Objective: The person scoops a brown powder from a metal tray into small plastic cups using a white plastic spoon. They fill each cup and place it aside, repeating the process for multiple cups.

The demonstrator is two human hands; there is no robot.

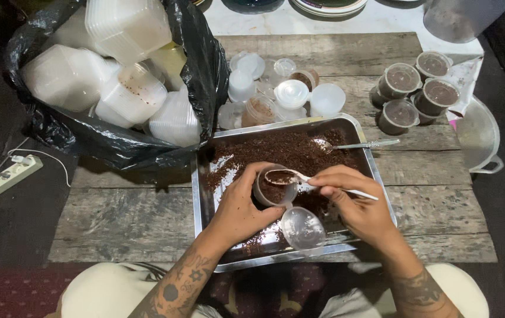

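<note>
Over the metal tray (205,194) of dark brown crumbs, the left hand (242,206) wraps around a small plastic cup (274,189), its fingers hiding most of the cup's wall. The right hand (352,203) pinches a white plastic spoon (291,176) whose bowl sits at the cup's rim; its grip covers the middle of the handle. A clear lid (303,228) lies on the tray just below the cup. A metal spoon (352,144) rests at the tray's far edge. Beyond, on the wooden surface (123,212), empty cups and lids (282,94) cluster; filled, lidded cups (414,91) stand to the right. A black bag (199,65) of plastic containers crowds the left, its top cut off.
</note>
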